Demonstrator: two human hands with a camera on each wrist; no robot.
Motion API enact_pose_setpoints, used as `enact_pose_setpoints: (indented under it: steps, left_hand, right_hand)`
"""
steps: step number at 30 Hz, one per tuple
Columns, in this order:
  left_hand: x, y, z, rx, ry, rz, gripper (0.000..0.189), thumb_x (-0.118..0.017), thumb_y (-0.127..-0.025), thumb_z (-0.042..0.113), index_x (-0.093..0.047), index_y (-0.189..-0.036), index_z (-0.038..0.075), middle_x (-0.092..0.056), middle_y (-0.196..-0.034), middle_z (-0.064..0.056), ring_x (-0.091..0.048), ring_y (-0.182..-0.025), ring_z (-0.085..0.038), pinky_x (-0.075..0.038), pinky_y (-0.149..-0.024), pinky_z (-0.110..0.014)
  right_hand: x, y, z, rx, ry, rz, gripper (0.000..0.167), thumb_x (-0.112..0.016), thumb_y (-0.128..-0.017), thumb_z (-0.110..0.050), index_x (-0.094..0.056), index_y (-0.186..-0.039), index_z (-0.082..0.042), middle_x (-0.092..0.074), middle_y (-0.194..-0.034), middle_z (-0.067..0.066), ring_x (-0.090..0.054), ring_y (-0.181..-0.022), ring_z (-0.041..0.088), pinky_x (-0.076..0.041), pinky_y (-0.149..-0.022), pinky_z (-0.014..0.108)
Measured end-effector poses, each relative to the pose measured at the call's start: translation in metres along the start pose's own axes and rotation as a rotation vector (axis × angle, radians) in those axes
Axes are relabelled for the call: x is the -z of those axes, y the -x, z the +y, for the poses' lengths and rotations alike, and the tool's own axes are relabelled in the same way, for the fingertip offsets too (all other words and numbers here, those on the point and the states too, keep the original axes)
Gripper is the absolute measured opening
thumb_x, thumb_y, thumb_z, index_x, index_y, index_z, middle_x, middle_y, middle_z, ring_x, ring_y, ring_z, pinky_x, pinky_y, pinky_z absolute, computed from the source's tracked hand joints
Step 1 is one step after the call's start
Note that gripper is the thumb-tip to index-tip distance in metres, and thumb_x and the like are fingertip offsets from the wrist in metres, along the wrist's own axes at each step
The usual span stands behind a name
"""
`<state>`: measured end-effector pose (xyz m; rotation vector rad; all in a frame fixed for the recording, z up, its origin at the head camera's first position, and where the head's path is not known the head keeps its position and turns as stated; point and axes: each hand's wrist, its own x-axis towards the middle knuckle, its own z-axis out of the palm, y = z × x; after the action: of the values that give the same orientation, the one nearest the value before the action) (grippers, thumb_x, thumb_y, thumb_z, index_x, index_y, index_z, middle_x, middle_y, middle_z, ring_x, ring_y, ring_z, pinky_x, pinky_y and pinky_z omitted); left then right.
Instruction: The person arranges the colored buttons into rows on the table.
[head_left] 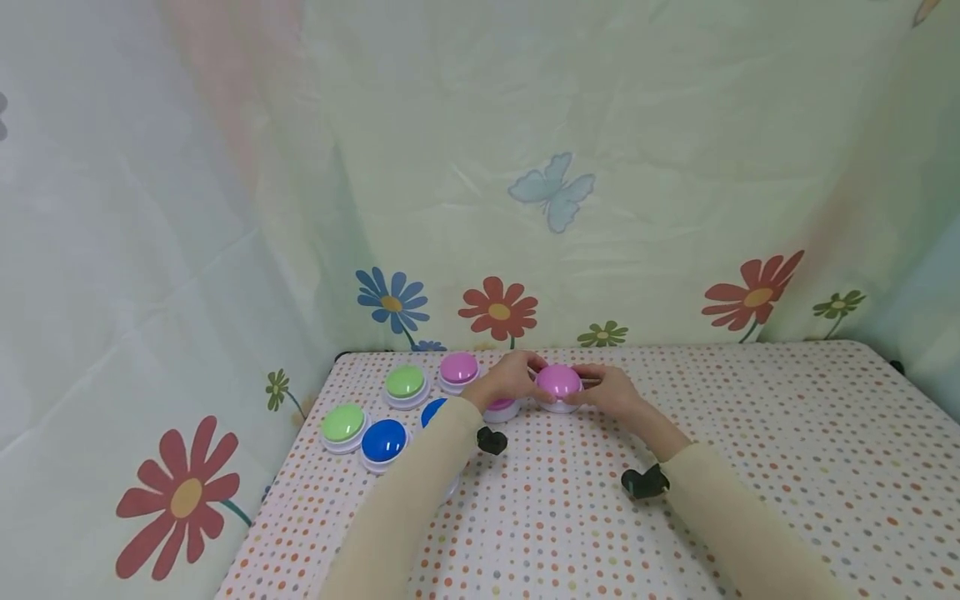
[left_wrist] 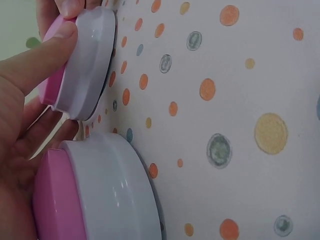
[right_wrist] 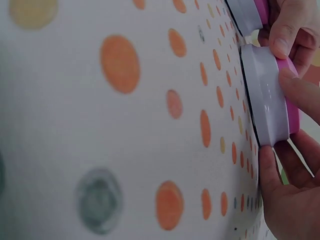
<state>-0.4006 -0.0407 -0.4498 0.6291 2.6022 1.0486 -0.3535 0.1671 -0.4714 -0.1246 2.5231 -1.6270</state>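
A pink dome push button (head_left: 558,382) with a white base stands on the dotted tabletop toward the back, between both hands. My left hand (head_left: 513,377) grips its left side, thumb on the pink dome's edge in the left wrist view. From the right, my right hand (head_left: 613,393) grips the same button, its thumb at the near side and its fingers round the side. In the right wrist view the white base (right_wrist: 265,95) lies flat against the table. Just left of it, a second pink button (head_left: 501,411) sits partly under my left hand.
Left of the hands are another pink button (head_left: 459,367), two green buttons (head_left: 405,382) and blue buttons (head_left: 384,440). My left sleeve (head_left: 420,483) partly hides a blue one and a white base (head_left: 452,488). A flowered curtain (head_left: 637,250) hangs behind the table (head_left: 750,433).
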Motion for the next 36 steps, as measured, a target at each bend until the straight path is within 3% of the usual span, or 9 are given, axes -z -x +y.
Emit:
enact_pose_setpoints:
  steps: [7,14,18,21,28,36]
  left_hand:
    - [0.001,0.001,0.002,-0.003,-0.019,-0.006,0.062,-0.089,-0.07,0.032,-0.06,-0.122,0.012,-0.061,-0.107,0.007,-0.058,-0.092,-0.007,-0.049,-0.079,-0.023]
    - [0.012,0.007,0.013,-0.03,-0.182,-0.016,0.072,-0.085,-0.075,0.032,-0.053,-0.135,0.008,-0.058,-0.128,-0.005,-0.056,-0.112,-0.018,-0.047,-0.092,-0.027]
    - [0.023,0.012,0.014,-0.038,-0.214,0.0,0.072,-0.084,-0.077,0.032,-0.052,-0.137,0.007,-0.056,-0.131,-0.009,-0.054,-0.118,-0.022,-0.046,-0.095,-0.029]
    - [0.031,0.016,0.013,-0.047,-0.227,0.008,0.071,-0.082,-0.079,0.031,-0.052,-0.137,0.006,-0.056,-0.131,-0.01,-0.053,-0.12,-0.024,-0.045,-0.096,-0.03]
    - [0.052,0.027,0.002,0.017,-0.19,0.033,0.069,-0.081,-0.08,0.031,-0.051,-0.138,0.007,-0.055,-0.134,-0.008,-0.05,-0.122,-0.025,-0.047,-0.095,-0.032]
    - [0.065,0.042,-0.02,0.048,-0.133,0.058,0.068,-0.079,-0.083,0.032,-0.051,-0.139,0.007,-0.055,-0.133,-0.012,-0.055,-0.115,-0.026,-0.052,-0.086,-0.029]
  right_hand:
    - [0.0,0.001,0.001,0.009,-0.011,-0.004,0.072,-0.08,-0.081,-0.02,-0.046,-0.141,0.001,-0.05,-0.136,0.024,-0.051,-0.119,0.038,-0.046,-0.095,0.046]
    - [-0.001,0.003,0.0,0.045,0.005,-0.01,0.079,-0.081,-0.08,-0.02,-0.04,-0.144,0.002,-0.045,-0.141,0.024,-0.047,-0.124,0.041,-0.044,-0.098,0.05]
    - [-0.003,0.004,-0.001,0.053,0.044,0.03,0.082,-0.081,-0.08,-0.021,-0.036,-0.146,0.002,-0.039,-0.146,0.024,-0.043,-0.127,0.042,-0.042,-0.099,0.052]
    - [-0.006,0.007,-0.004,0.086,0.068,0.095,0.076,-0.079,-0.083,-0.02,-0.039,-0.144,0.0,-0.04,-0.145,0.022,-0.042,-0.127,0.042,-0.042,-0.099,0.053]
    - [-0.025,0.009,-0.029,0.271,0.049,0.177,0.056,-0.076,-0.084,-0.008,-0.052,-0.134,0.002,-0.05,-0.135,0.023,-0.047,-0.122,0.042,-0.043,-0.098,0.051]
    - [-0.051,0.005,-0.049,0.25,0.008,0.111,0.057,-0.078,-0.082,-0.008,-0.054,-0.133,0.001,-0.053,-0.132,0.023,-0.053,-0.115,0.04,-0.047,-0.095,0.046]
